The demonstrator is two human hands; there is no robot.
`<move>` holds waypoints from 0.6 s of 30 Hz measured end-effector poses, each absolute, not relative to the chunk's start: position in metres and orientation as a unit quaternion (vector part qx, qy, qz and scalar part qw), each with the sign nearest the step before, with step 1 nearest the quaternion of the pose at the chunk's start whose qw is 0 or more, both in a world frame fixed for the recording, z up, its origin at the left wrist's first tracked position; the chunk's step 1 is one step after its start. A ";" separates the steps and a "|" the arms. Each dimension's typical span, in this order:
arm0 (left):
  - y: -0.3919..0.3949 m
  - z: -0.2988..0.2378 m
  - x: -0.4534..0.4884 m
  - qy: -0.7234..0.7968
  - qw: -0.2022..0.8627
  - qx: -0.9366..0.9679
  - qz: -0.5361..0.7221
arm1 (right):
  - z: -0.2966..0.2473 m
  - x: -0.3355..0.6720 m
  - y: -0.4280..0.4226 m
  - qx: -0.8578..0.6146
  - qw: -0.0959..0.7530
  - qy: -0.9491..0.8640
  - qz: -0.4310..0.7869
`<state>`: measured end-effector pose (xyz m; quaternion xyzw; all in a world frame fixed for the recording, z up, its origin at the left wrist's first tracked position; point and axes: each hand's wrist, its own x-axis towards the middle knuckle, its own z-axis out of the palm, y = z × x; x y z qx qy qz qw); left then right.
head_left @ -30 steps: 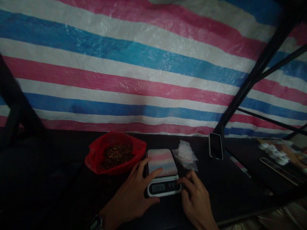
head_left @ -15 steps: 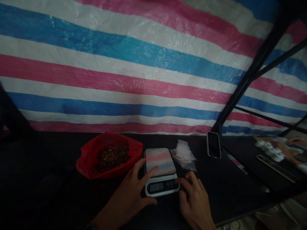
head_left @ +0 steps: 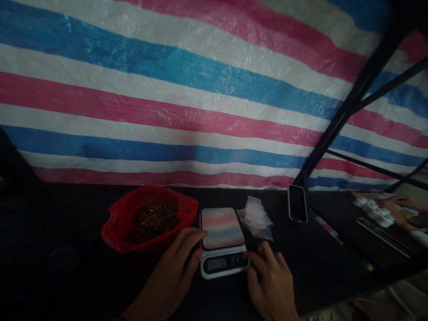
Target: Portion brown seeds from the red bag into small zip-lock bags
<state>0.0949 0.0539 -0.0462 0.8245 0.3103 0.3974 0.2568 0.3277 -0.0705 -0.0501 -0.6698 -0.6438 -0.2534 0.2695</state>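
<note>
A small white kitchen scale (head_left: 223, 243) with a shiny plate sits on the dark table. My left hand (head_left: 175, 274) rests against the scale's left side, fingers stretched out along it. On the other side, my right hand (head_left: 269, 281) has a fingertip touching the front right corner by the buttons; the other fingers are loosely curled, with nothing held. A red plastic bag (head_left: 149, 218) of brown seeds lies open just left of the scale. A pile of small clear plastic bags (head_left: 256, 217) lies just right of it.
A phone (head_left: 297, 203) leans upright against a black pole at the table's back. A striped pink, white and blue tarp (head_left: 187, 93) hangs behind. At the far right another person's hands (head_left: 397, 207) work among small white cups on a neighbouring table.
My left hand has slid off the scale's plate to its left side. The right hand stays at the front right corner. The view has shifted slightly.
</note>
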 end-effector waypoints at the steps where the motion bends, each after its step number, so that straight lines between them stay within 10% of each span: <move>1: 0.054 -0.045 0.095 0.323 0.283 0.807 0.406 | -0.050 0.328 -0.071 -0.669 0.268 -0.645 -0.254; 18: 0.059 -0.022 0.098 0.341 0.521 0.590 0.513 | -0.048 0.323 -0.072 -0.661 0.303 -0.644 -0.240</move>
